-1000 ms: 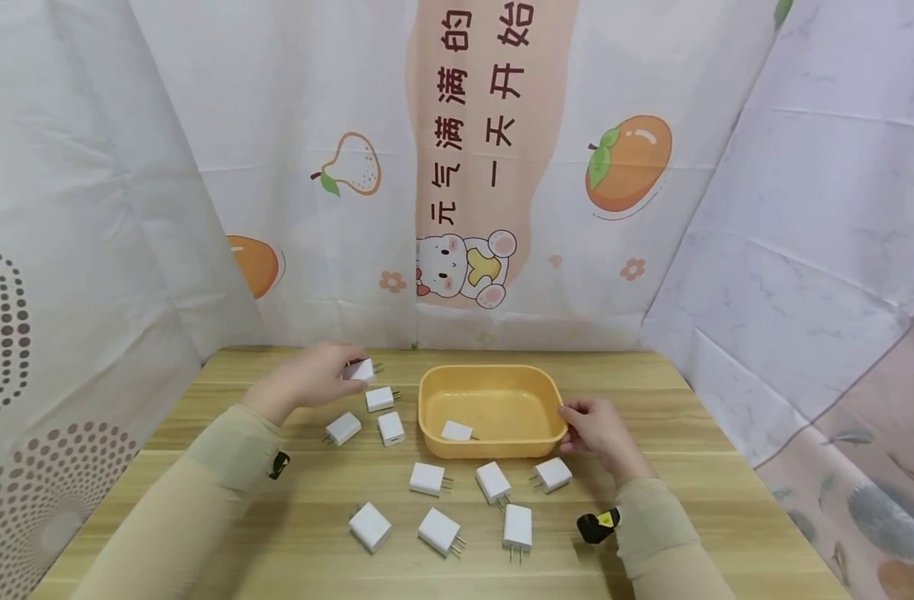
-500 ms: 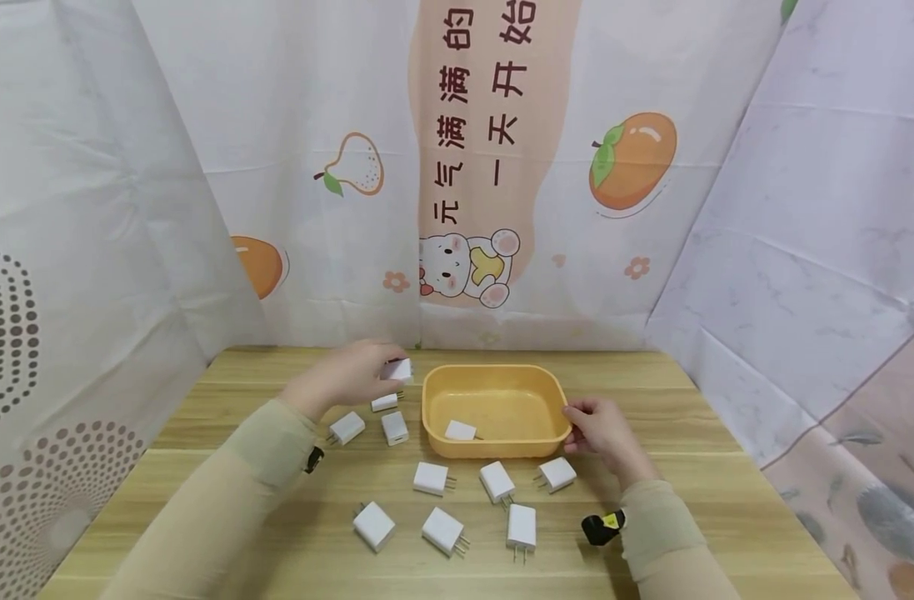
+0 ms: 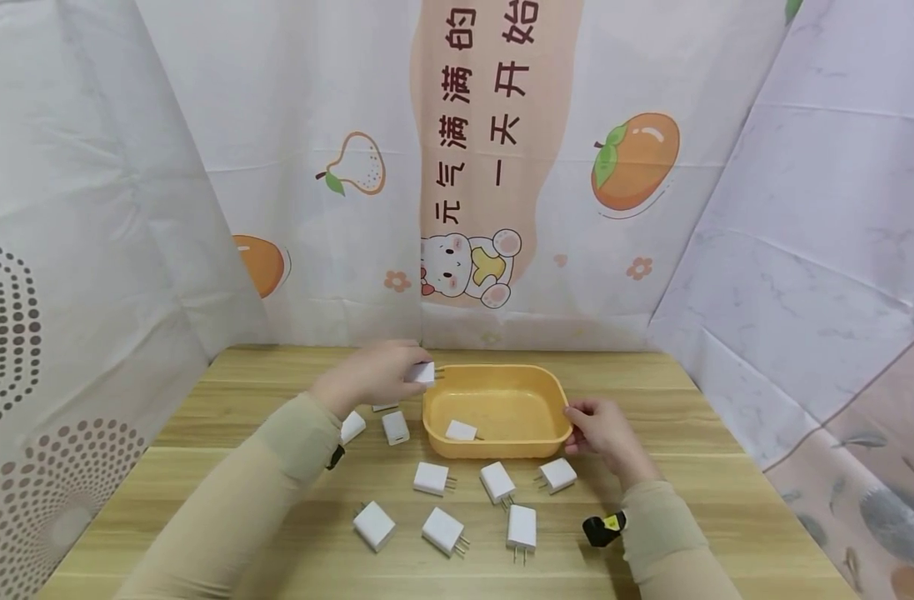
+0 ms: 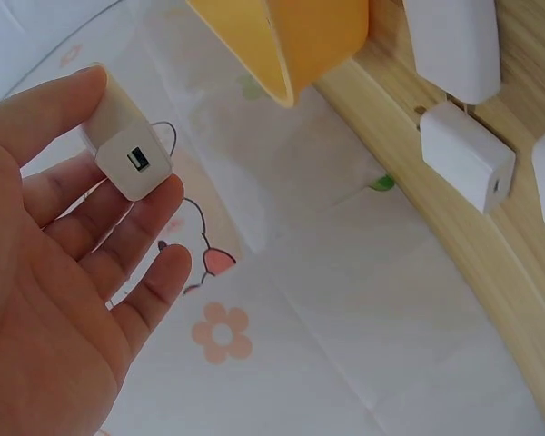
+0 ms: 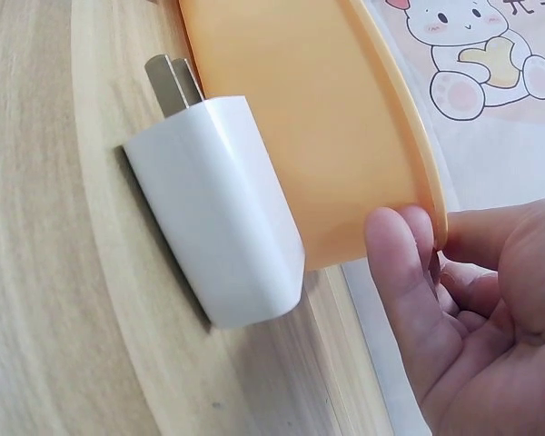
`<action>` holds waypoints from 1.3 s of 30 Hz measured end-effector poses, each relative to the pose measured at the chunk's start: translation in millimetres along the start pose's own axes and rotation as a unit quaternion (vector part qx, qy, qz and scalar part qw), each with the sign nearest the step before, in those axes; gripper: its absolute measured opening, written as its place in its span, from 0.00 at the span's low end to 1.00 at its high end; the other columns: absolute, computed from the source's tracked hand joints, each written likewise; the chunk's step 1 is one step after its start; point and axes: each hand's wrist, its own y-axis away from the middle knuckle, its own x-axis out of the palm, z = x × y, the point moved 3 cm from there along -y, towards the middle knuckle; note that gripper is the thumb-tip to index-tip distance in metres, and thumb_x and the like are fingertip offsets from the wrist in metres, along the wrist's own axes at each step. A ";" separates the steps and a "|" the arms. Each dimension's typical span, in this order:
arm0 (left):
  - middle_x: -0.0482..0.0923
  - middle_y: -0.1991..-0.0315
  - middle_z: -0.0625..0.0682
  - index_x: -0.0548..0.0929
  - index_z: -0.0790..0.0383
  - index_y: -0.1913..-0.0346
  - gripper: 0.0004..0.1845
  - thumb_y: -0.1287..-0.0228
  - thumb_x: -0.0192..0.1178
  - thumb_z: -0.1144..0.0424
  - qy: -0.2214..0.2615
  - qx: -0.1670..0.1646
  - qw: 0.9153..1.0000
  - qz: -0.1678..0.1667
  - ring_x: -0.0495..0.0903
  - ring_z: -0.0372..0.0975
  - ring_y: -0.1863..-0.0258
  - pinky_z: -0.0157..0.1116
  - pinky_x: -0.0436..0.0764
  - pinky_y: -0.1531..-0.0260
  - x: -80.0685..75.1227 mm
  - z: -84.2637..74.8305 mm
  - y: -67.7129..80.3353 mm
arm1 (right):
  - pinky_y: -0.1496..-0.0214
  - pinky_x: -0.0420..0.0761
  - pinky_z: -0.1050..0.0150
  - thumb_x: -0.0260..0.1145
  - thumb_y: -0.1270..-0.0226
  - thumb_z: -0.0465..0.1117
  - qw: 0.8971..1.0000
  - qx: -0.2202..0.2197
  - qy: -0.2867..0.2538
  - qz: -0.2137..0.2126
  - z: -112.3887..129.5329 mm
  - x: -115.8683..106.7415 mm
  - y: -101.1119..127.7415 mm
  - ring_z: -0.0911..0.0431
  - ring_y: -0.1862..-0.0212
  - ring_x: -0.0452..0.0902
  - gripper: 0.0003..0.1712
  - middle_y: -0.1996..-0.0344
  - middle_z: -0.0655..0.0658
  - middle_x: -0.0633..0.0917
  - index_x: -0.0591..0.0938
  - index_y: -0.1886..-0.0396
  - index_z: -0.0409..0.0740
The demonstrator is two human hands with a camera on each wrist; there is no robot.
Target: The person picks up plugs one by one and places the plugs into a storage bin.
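My left hand (image 3: 377, 375) pinches a white USB wall charger (image 3: 424, 373) at the left back corner of the yellow plastic basin (image 3: 494, 450). In the left wrist view the charger (image 4: 132, 145) sits between thumb and fingertips, its USB port facing the camera. The charger's prongs point right, over the basin's rim. One white charger (image 3: 461, 431) lies inside the basin at the front left. My right hand (image 3: 602, 433) grips the basin's right rim between thumb and fingers; the right wrist view shows this hand (image 5: 472, 300) at the rim, with a charger (image 5: 218, 213) on the table close by.
Several white chargers lie in front of the basin, among them one charger (image 3: 431, 478) near its front wall and another charger (image 3: 521, 527) nearer me. Left of the basin are more, including one charger (image 3: 395, 427). A printed curtain (image 3: 337, 250) hangs behind the wooden table (image 3: 651, 533).
My left hand has carried its charger rightward from the table's back left to the basin's edge. The right hand keeps its grip on the rim.
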 end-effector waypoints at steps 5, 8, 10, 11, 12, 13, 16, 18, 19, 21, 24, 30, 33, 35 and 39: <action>0.80 0.53 0.46 0.85 0.54 0.44 0.19 0.34 0.69 0.52 -0.005 0.008 1.000 0.008 0.77 0.38 0.58 0.39 0.79 0.55 2.4 -10.8 -6.2 | 0.69 0.87 0.59 0.58 0.21 0.37 1.000 0.002 -0.001 -0.005 -1.7 -0.6 -1.5 0.55 0.74 0.79 0.17 0.65 0.33 0.80 0.75 0.44 0.25; 0.81 0.53 0.46 0.85 0.54 0.44 0.18 0.34 0.69 0.53 -0.011 0.013 1.000 0.010 0.78 0.37 0.57 0.39 0.79 0.53 2.7 -18.5 -10.3 | 0.69 0.87 0.59 0.57 0.20 0.37 1.000 0.005 -0.001 -0.006 -3.4 -1.4 -1.7 0.54 0.74 0.79 0.17 0.64 0.33 0.80 0.76 0.45 0.25; 0.81 0.52 0.45 0.84 0.54 0.43 0.19 0.34 0.69 0.53 -0.015 0.017 1.000 0.012 0.78 0.37 0.56 0.39 0.79 0.52 2.8 -23.8 -13.2 | 0.69 0.87 0.59 0.57 0.20 0.37 1.000 0.004 0.000 -0.005 -4.4 -2.0 -1.5 0.55 0.73 0.79 0.17 0.64 0.33 0.79 0.75 0.44 0.25; 0.81 0.52 0.45 0.84 0.54 0.43 0.19 0.34 0.70 0.53 -0.015 0.019 1.000 0.013 0.78 0.37 0.56 0.39 0.79 0.51 2.9 -26.5 -14.8 | 0.69 0.87 0.59 0.56 0.20 0.37 1.000 0.004 0.001 -0.005 -5.0 -2.4 -1.5 0.55 0.73 0.79 0.17 0.64 0.33 0.79 0.75 0.44 0.25; 0.81 0.52 0.45 0.84 0.54 0.43 0.19 0.34 0.70 0.54 -0.015 0.022 1.000 0.014 0.78 0.37 0.56 0.38 0.79 0.51 3.1 -29.1 -16.3 | 0.69 0.87 0.59 0.56 0.20 0.37 1.000 0.003 0.001 -0.004 -5.1 -2.5 -1.2 0.55 0.73 0.79 0.17 0.64 0.33 0.80 0.75 0.43 0.25; 0.81 0.52 0.45 0.84 0.54 0.43 0.19 0.34 0.70 0.54 -0.016 0.025 0.999 0.016 0.78 0.37 0.56 0.38 0.79 0.51 3.2 -31.7 -17.7 | 0.69 0.87 0.59 0.57 0.20 0.37 1.000 0.004 -0.001 -0.005 -5.1 -2.4 -0.8 0.55 0.73 0.79 0.17 0.65 0.33 0.80 0.75 0.44 0.25; 0.80 0.53 0.45 0.84 0.53 0.43 0.19 0.33 0.69 0.53 -0.026 0.038 0.999 0.022 0.78 0.37 0.56 0.38 0.79 0.51 5.7 -38.2 -22.5 | 0.69 0.87 0.59 0.56 0.20 0.38 1.000 0.004 -0.002 -0.001 -5.2 -2.3 -0.3 0.55 0.74 0.79 0.19 0.66 0.34 0.80 0.75 0.42 0.25; 0.80 0.53 0.45 0.84 0.53 0.44 0.18 0.33 0.68 0.52 -0.036 0.048 0.998 0.024 0.78 0.37 0.56 0.38 0.79 0.51 7.9 -41.7 -25.2 | 0.69 0.87 0.59 0.56 0.20 0.38 1.000 0.006 -0.005 0.001 -4.6 -1.7 0.3 0.55 0.74 0.79 0.19 0.67 0.34 0.81 0.74 0.42 0.24; 0.80 0.53 0.45 0.84 0.53 0.45 0.18 0.33 0.68 0.52 -0.041 0.052 0.998 0.024 0.78 0.37 0.56 0.38 0.79 0.51 8.8 -43.1 -26.3 | 0.70 0.87 0.59 0.57 0.20 0.38 1.000 0.009 -0.008 -0.001 -4.3 -1.6 0.6 0.55 0.74 0.80 0.19 0.67 0.34 0.81 0.75 0.42 0.25; 0.80 0.53 0.45 0.85 0.53 0.45 0.17 0.33 0.68 0.51 -0.052 0.057 0.997 0.024 0.78 0.37 0.56 0.38 0.79 0.51 10.7 -44.9 -28.1 | 0.70 0.87 0.60 0.57 0.20 0.38 1.000 0.011 -0.010 0.001 -4.0 -1.2 0.8 0.55 0.74 0.80 0.20 0.68 0.35 0.81 0.74 0.41 0.24; 0.80 0.52 0.45 0.85 0.53 0.45 0.17 0.33 0.68 0.51 -0.054 0.055 0.997 0.025 0.78 0.37 0.55 0.39 0.79 0.50 12.2 -46.2 -29.6 | 0.70 0.87 0.60 0.57 0.20 0.38 1.000 0.012 -0.013 -0.001 -3.5 -1.1 0.7 0.55 0.74 0.80 0.19 0.69 0.37 0.80 0.75 0.42 0.25; 0.80 0.52 0.45 0.84 0.53 0.44 0.18 0.32 0.67 0.51 -0.049 0.049 0.997 0.031 0.78 0.37 0.54 0.39 0.79 0.49 14.4 -46.9 -31.7 | 0.71 0.87 0.59 0.57 0.20 0.38 1.000 0.011 -0.014 -0.002 -4.0 -2.6 -0.4 0.55 0.75 0.79 0.20 0.67 0.35 0.81 0.75 0.41 0.25; 0.81 0.50 0.45 0.84 0.53 0.43 0.19 0.32 0.67 0.51 -0.051 0.051 0.997 0.035 0.78 0.37 0.54 0.39 0.79 0.48 15.6 -47.2 -31.2 | 0.70 0.87 0.59 0.57 0.20 0.38 1.000 0.010 -0.009 -0.002 -4.3 -2.6 -0.8 0.55 0.75 0.80 0.20 0.68 0.36 0.81 0.75 0.41 0.25; 0.81 0.49 0.45 0.84 0.53 0.42 0.19 0.32 0.68 0.51 -0.050 0.053 0.997 0.040 0.78 0.37 0.53 0.39 0.79 0.48 16.8 -47.4 -30.4 | 0.70 0.87 0.59 0.57 0.20 0.38 1.000 0.010 -0.007 -0.004 -4.2 -1.8 -0.9 0.54 0.74 0.80 0.19 0.69 0.37 0.80 0.76 0.42 0.26; 0.82 0.50 0.46 0.85 0.53 0.43 0.19 0.33 0.68 0.51 -0.050 0.062 0.996 0.041 0.79 0.37 0.54 0.39 0.79 0.48 21.1 -47.1 -31.1 | 0.69 0.87 0.59 0.58 0.20 0.39 1.000 0.010 -0.006 -0.002 -3.7 -0.6 -1.2 0.54 0.74 0.79 0.19 0.69 0.37 0.80 0.75 0.42 0.26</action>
